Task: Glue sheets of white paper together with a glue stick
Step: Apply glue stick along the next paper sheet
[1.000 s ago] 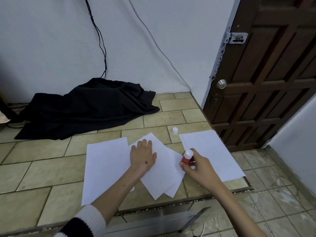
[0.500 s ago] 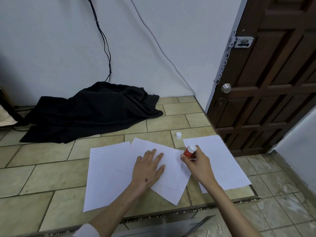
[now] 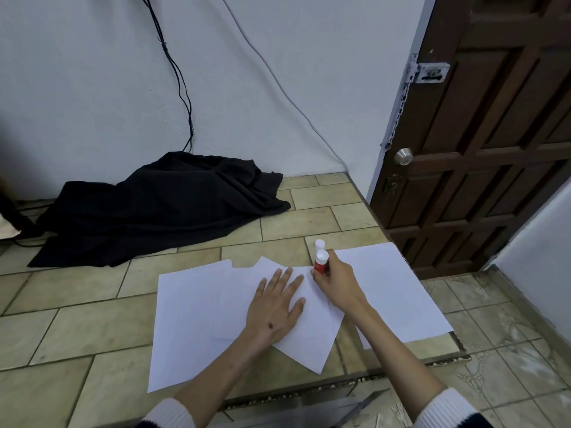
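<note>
Thin, matte white sheets lie on a counter (image 3: 92, 319) of glossy beige tiles with dark grout lines. The tilted middle sheet (image 3: 309, 338) overlaps the left sheet (image 3: 188, 316); the right sheet (image 3: 386, 291) reaches close to the counter's chipped right edge. The left hand (image 3: 276, 307) lies flat, palm down, fingers spread, pressing the middle sheet. The right hand (image 3: 335, 281) is curled around a red glue stick (image 3: 320, 262) with a white end up, held nearly upright at the middle sheet's far corner. A small white cap (image 3: 319, 244) stands just behind it. A crumpled black cloth (image 3: 160, 208) lies well apart by the wall, with bare tile between.
</note>
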